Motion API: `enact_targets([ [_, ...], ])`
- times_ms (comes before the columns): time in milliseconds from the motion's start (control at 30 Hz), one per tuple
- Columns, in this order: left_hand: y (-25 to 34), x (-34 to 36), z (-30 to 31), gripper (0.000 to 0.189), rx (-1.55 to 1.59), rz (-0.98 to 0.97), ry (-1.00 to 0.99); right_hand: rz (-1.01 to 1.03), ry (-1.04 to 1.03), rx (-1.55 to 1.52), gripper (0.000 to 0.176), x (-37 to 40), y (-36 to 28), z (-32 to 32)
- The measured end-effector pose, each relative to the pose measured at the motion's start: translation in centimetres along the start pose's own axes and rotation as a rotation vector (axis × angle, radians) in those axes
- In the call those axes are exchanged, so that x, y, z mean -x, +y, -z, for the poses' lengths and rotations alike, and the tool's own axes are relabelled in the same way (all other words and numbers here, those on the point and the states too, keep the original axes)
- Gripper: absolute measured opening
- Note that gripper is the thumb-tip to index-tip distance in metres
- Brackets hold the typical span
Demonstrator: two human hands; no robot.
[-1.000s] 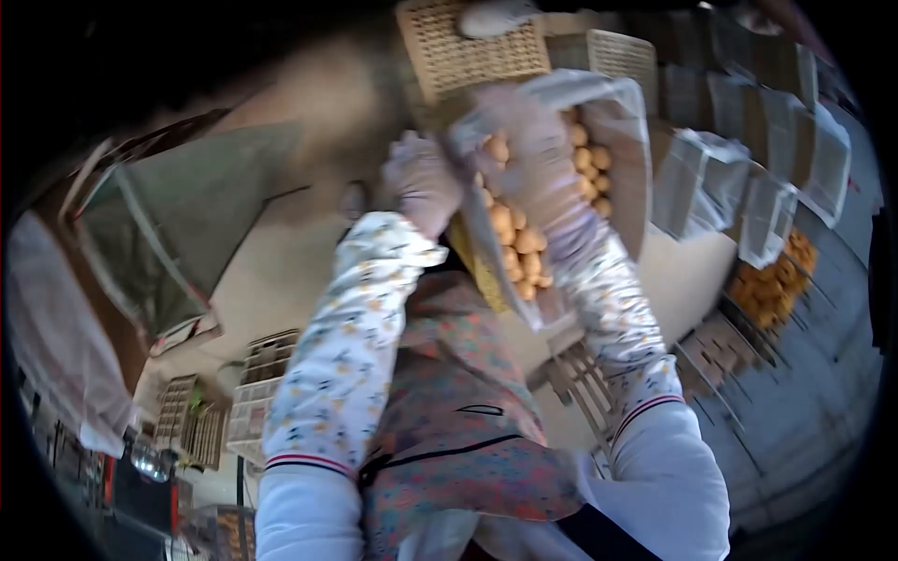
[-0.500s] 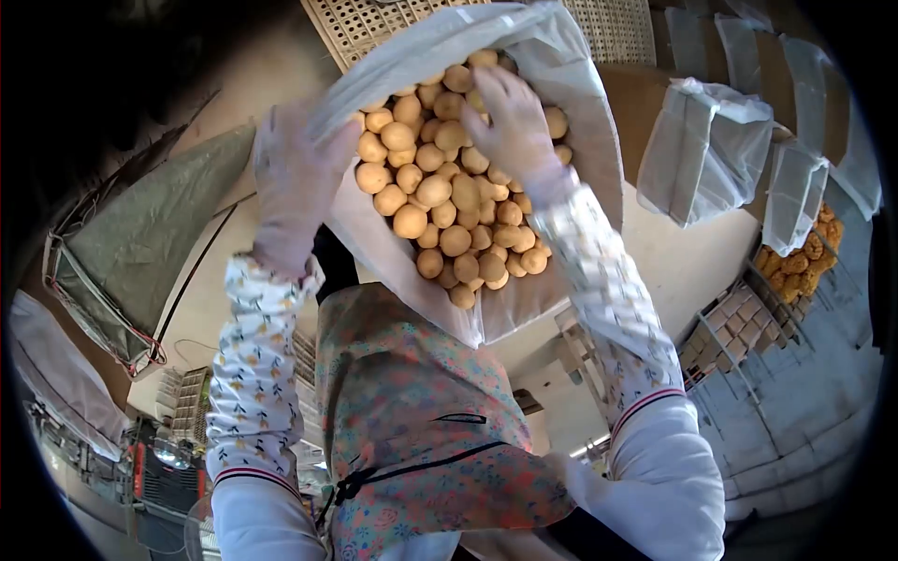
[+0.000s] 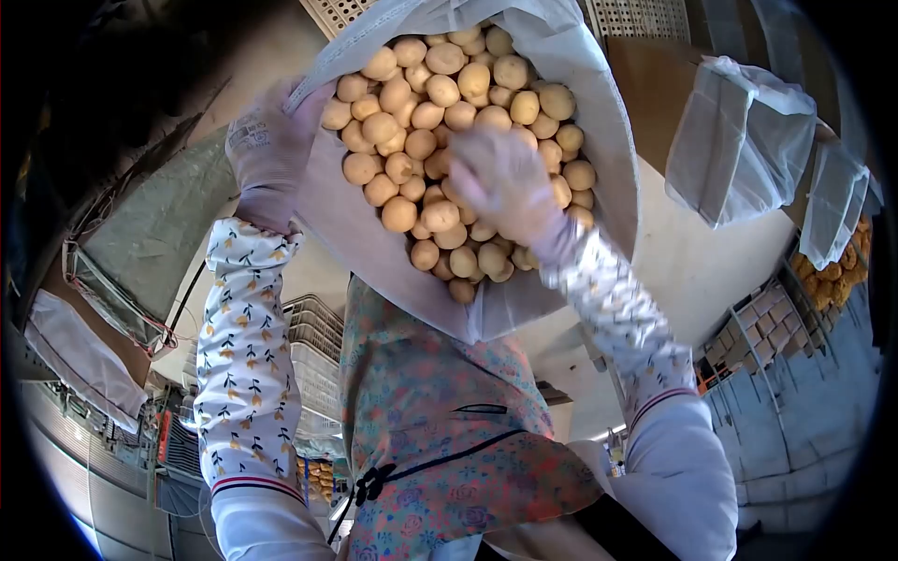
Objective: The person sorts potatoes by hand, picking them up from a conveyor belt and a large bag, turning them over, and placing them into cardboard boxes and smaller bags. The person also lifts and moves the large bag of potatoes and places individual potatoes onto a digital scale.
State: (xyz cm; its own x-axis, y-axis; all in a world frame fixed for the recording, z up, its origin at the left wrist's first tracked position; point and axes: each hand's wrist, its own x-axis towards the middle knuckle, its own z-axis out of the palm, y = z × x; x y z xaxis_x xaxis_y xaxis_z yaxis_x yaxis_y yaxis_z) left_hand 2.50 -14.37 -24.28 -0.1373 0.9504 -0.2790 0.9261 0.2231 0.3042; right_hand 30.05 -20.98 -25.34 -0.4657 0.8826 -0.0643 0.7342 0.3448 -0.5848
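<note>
A white translucent plastic liner point(image 3: 613, 178) spreads wide in front of me, full of small round tan fruits point(image 3: 399, 214). At its left rim my left hand point(image 3: 267, 154), in a thin pale glove with printing on the back, grips the liner edge; its fingertips are partly covered by the plastic. My right hand point(image 3: 510, 182) is over the middle right of the heap, against the fruits, its fingers curled downward. Motion blurs those fingers, and they hide whatever lies beneath them.
Perforated plastic crates point(image 3: 641, 21) stand beyond the liner. To the right are other plastic-lined boxes point(image 3: 739, 140) and, farther off, orange-yellow produce point(image 3: 828, 271) on a rack. A grey-green sheet point(image 3: 159, 234) hangs at the left. Stacked crates point(image 3: 313, 374) show below my left arm.
My right hand has moved from the far side of the heap toward its middle, nearer to me. The left hand stays at the liner's left rim. The view has shifted slightly.
</note>
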Motion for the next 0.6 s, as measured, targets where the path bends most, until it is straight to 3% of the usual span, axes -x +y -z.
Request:
enact_targets([
  [33,-0.5,0.2,-0.6,0.037,0.015,-0.100,0.126,0.062,0.136,0.021,0.030,-3.2,1.4,-0.3],
  [133,1.3,3.0,-0.8,0.032,0.140,-0.368,0.453,-0.015,0.112,0.192,0.031,-10.5,4.5,-2.2],
  [200,4.3,5.3,-2.5,0.036,0.280,-0.407,0.390,0.052,0.059,0.195,0.033,-12.5,6.5,-2.7],
  [267,5.8,7.3,-4.9,0.045,0.413,-0.293,0.102,0.025,-0.038,0.176,0.032,-13.0,6.5,-2.7],
  [333,4.4,5.7,-7.5,0.055,0.308,-0.072,0.140,-0.035,-0.230,0.280,0.033,-12.7,5.8,-1.8],
  [367,4.4,4.4,-8.2,0.060,0.256,0.034,0.158,0.055,-0.172,0.324,0.034,-12.9,5.7,-1.8],
  [433,4.3,2.6,-9.0,0.067,0.331,0.188,0.013,0.243,-0.055,0.395,0.035,-13.7,4.9,-2.2],
  [467,4.1,1.7,-9.5,0.068,0.345,0.285,-0.068,0.226,-0.160,0.277,0.036,-14.3,3.9,-1.8],
  [500,4.0,1.2,-9.7,0.069,0.357,0.380,-0.151,0.235,-0.123,0.234,0.036,-14.5,3.9,-2.5],
  [600,3.8,0.2,-9.1,0.076,0.449,0.417,-0.192,0.184,-0.054,0.123,0.040,-15.0,3.8,-3.6],
])
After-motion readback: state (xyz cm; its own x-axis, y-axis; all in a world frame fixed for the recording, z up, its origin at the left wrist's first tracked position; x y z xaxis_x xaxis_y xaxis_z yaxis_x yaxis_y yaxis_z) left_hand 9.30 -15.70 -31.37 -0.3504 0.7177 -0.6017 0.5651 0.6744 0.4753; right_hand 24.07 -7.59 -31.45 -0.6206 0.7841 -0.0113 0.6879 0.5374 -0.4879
